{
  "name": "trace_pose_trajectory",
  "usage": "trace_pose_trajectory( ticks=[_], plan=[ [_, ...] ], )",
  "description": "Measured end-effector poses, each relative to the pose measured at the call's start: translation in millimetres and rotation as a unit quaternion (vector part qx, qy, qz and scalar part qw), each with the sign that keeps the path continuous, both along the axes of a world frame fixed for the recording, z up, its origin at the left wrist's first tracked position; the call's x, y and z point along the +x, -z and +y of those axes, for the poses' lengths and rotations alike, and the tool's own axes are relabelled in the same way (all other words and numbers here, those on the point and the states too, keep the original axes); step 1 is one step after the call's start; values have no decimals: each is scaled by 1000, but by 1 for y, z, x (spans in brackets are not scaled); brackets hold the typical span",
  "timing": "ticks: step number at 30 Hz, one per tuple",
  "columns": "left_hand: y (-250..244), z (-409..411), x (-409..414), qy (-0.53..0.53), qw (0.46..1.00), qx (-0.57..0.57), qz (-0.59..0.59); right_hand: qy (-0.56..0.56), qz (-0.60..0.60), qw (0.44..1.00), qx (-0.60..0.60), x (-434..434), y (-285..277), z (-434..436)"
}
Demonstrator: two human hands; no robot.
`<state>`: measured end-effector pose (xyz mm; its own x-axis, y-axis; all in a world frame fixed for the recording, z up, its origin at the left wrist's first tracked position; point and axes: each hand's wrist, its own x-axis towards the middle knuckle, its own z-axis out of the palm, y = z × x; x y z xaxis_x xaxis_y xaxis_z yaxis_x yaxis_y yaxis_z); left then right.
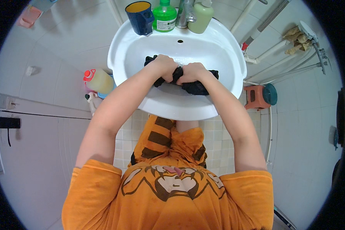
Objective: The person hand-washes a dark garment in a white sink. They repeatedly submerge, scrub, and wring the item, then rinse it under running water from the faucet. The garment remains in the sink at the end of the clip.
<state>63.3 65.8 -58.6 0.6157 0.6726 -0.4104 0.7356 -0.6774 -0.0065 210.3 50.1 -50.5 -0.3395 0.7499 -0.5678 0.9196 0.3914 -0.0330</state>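
Observation:
Both my hands are over the bowl of a white washbasin (178,107), closed on a wet-looking black cloth (196,88). My left hand (164,66) grips its left part, and a dark end sticks out past the knuckles. Close beside it on the right, my right hand (193,73) holds the cloth, with folds hanging below and behind the wrist. A short stretch of the fabric shows between the two hands. Behind them, at the basin's back rim, stands a metal faucet (185,14). The drain is hidden from view.
On the basin's back ledge stand a dark blue cup (139,21), a green soap bottle (164,17) and a pale green pump bottle (200,17). A jug of yellowish liquid (99,82) is at the left; an orange plastic stool (254,97) is at the right.

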Motion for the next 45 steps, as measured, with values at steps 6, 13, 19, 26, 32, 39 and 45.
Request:
trace_pose_trajectory(
  ticks=[6,13,19,26,32,39,45],
  plan=[
    [-17,8,-6,-74,991,23,-113,25,98,983,156,26,-12,7],
    [-4,15,-12,-99,984,76,-130,88,81,961,251,38,-3,11],
    [6,-4,6,-55,996,64,-22,33,-28,996,72,25,0,7],
    [32,25,23,-71,992,95,-35,9,29,986,165,18,35,30],
    [20,50,5,-36,997,12,-74,-55,98,983,146,27,36,53],
    [14,46,-39,-160,960,-48,-225,-62,208,953,214,18,36,48],
    [-56,-6,-43,-430,784,87,-440,-66,163,975,136,23,33,51]
  ],
)
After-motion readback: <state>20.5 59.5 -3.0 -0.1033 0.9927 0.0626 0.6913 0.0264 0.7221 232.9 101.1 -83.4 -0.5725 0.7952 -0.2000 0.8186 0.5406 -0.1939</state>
